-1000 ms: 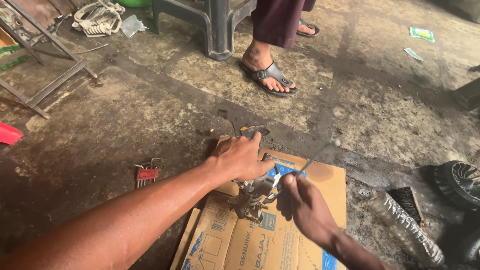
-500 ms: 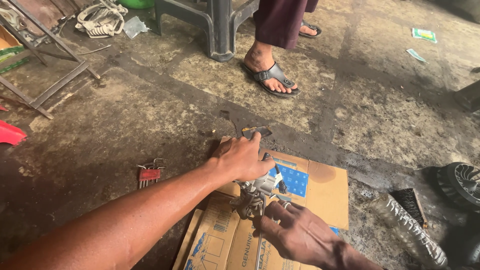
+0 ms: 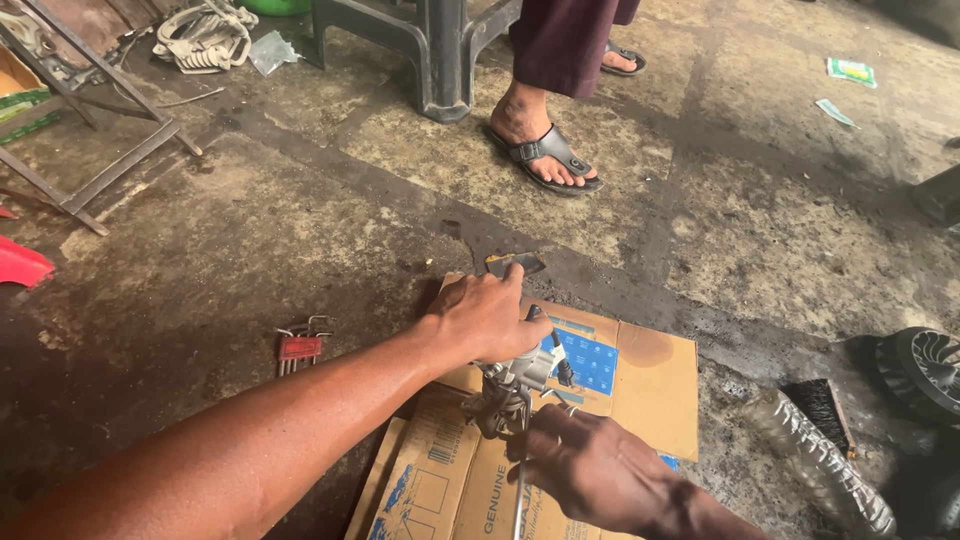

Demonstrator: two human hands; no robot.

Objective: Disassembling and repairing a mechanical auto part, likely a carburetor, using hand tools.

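Floor: rough concrete floor [image 3: 300, 240], stained dark with oil and damp patches, cracked in places. Flattened brown cardboard sheet [image 3: 640, 375] with blue print, laid on the floor at lower centre as a work mat. Left of it, a set of hex keys in a red holder [image 3: 300, 349], lying apart on bare concrete. Upper left: a rusty metal frame [image 3: 90, 150] of angled bars, a coil of pale cable [image 3: 205, 35], and a red plastic piece [image 3: 20, 265] at the left edge. Top centre: the legs of a grey plastic stool [image 3: 435, 55]; beside it another person's foot in a dark sandal [image 3: 545, 155], with a maroon garment above. Right edge: a black finned wheel-like part [image 3: 930, 365], a black brush [image 3: 822, 408] and a clear ribbed plastic bottle [image 3: 820, 470] lying on its side. Small metal assembly [image 3: 515, 385], grey and greasy, standing on the cardboard between the two hands. Left hand [image 3: 485, 320]: arm stretched in from lower left, palm down, fingers curled over the top of the assembly and gripping it. Right hand [image 3: 595, 465]: entering from lower right, knuckles up, fingers closed around a thin metal tool [image 3: 522, 470] whose shaft runs down to the bottom edge; its upper end meets the underside of the assembly, though the exact contact point is hidden.
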